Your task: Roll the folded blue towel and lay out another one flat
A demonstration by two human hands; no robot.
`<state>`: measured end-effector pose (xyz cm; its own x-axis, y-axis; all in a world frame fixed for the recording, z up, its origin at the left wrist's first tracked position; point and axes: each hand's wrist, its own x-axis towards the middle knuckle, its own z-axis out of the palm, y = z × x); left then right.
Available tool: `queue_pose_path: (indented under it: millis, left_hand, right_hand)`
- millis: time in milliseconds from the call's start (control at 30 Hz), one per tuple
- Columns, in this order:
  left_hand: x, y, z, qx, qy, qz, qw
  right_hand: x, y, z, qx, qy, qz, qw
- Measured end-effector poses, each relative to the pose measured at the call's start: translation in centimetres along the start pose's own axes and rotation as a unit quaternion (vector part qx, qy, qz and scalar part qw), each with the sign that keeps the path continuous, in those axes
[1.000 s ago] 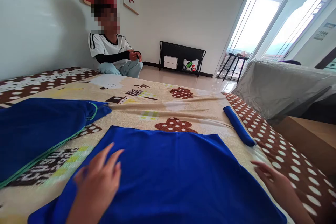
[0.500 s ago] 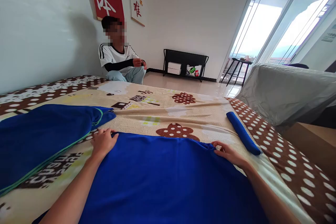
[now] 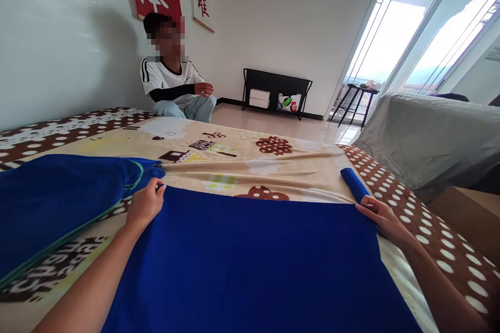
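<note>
On the blanket (image 3: 250,161) — both hands pinch the blue cloth's (image 3: 253,265) far corners.

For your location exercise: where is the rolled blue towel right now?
The rolled blue towel lies on the bed's right side, just beyond the right hand.

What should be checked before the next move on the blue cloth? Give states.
1. Left hand pinches the far left corner of the blue cloth: ok.
2. Right hand pinches the far right corner: ok.
3. Far edge between the hands drawn straight: ok.
4. Cloth surface flat, no big wrinkles: ok.
5. Rolled blue towel apart from the right corner: not ok, right beside the hand.
6. Near edge of the cloth: cannot tell, out of frame.
</note>
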<state>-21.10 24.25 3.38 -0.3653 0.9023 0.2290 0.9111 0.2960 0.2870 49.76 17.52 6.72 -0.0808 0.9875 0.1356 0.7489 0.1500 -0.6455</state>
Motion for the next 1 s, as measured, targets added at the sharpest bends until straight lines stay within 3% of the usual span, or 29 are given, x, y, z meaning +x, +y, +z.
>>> queue_pose_path:
  millis: [233,433,667,767,933,1000]
  left_hand:
    - [0.6,0.7,1.1,0.05,-0.012,0.02,0.998]
    - [-0.2,1.4,1.1,0.093,-0.003,0.049,0.994]
    - [-2.0,3.1,-1.4,0.106,0.068,0.089,0.988]
    - [-4.9,8.1,-0.8,0.069,0.036,0.204,0.976]
    - [-13.0,20.9,3.9,-0.006,-0.061,0.391,0.918]
    - [-14.5,23.0,5.2,-0.019,-0.085,0.408,0.909]
  right_hand:
    - [2.9,2.6,3.0,-0.244,0.022,-0.03,0.969]
    - [4.1,3.8,5.8,-0.344,0.029,-0.061,0.937]
    - [2.3,3.2,4.1,-0.368,0.097,-0.043,0.924]
    - [2.0,-0.1,6.1,-0.341,0.123,-0.044,0.931]
    - [3.1,-9.9,17.6,-0.255,0.047,-0.133,0.957]
    - [3.2,-12.3,20.9,-0.229,0.016,-0.156,0.961]
